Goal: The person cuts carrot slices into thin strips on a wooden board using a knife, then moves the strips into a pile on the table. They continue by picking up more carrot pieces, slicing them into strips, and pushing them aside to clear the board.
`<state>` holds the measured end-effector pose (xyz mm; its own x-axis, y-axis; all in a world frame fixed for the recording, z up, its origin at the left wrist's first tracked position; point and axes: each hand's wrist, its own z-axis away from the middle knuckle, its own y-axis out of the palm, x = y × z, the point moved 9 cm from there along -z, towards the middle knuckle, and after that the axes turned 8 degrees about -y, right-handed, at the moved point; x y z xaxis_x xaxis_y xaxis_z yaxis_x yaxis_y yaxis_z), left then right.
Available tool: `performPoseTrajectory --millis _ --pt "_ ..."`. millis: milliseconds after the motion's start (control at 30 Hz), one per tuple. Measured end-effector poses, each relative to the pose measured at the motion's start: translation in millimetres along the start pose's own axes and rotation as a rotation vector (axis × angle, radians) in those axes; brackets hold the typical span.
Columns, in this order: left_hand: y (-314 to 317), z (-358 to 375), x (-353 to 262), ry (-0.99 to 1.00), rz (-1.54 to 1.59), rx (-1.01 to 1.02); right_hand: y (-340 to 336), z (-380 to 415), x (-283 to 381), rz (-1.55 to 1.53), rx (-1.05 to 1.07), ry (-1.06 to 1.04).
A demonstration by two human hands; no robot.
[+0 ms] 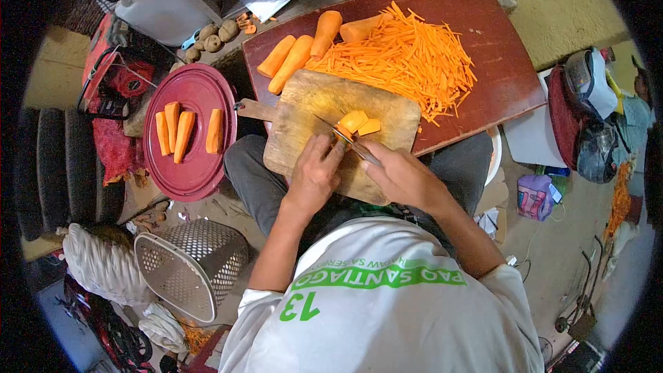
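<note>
A wooden cutting board (pixel 297 121) lies across my lap, its handle pointing left. My right hand (pixel 404 176) is closed round the handle of a knife (pixel 368 155), whose blade slants up to the left over the board. Close against the blade, my left hand (pixel 316 169) has its fingers bent and pressed together on a carrot piece (pixel 342 129); the fingers and blade hide much of it. Just beyond the knife, cut carrot slabs (pixel 354 121) lie flat on the wood.
A dark red table (pixel 497 48) ahead carries a heap of carrot strips (pixel 414 62) and several whole peeled carrots (pixel 326 33). On my left, carrot lengths (pixel 183 137) rest on a round red lid (pixel 200 90). A perforated basket (pixel 200 262) lies tipped on the floor.
</note>
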<state>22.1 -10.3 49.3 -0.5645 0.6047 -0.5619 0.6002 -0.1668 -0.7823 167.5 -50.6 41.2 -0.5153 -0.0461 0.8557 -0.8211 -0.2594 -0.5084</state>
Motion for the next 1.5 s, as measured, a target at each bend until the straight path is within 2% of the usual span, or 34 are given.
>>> performPoseTrajectory --millis 133,233,333,633,733,933,1033,1233,1333,1500 --pt "-1.0 1.4 0.0 0.032 0.013 -0.036 -1.4 -16.4 -8.2 0.083 0.09 0.108" --pt "-2.2 1.2 0.2 0.011 0.012 -0.013 -10.1 -12.3 -9.0 -0.085 -0.042 -0.021" --pt "0.6 3.7 6.2 -0.024 0.024 0.018 -25.3 4.2 5.9 -0.221 -0.121 -0.057" --pt "0.6 3.2 6.6 0.005 0.02 0.0 -25.7 25.8 26.3 -0.1 -0.015 0.077" --pt "-3.1 2.0 3.3 0.011 0.01 -0.007 -23.1 29.5 27.2 -0.079 0.079 0.155" --pt "2.6 2.4 7.0 -0.029 0.008 0.037 -9.2 12.2 22.5 0.003 -0.018 0.004" --pt "-3.6 -0.6 0.3 0.021 0.013 -0.029 2.9 -7.1 2.3 0.066 0.037 0.006" --pt "-0.8 8.0 8.7 -0.043 0.042 -0.019 -15.9 4.3 10.1 -0.144 0.036 0.108" --pt "-0.2 5.0 9.0 -0.02 0.026 -0.025 -25.2 15.7 26.6 -0.129 -0.122 -0.093" --pt "0.1 4.1 8.1 -0.013 0.032 0.004 -20.7 21.3 31.1 -0.092 0.015 0.007"
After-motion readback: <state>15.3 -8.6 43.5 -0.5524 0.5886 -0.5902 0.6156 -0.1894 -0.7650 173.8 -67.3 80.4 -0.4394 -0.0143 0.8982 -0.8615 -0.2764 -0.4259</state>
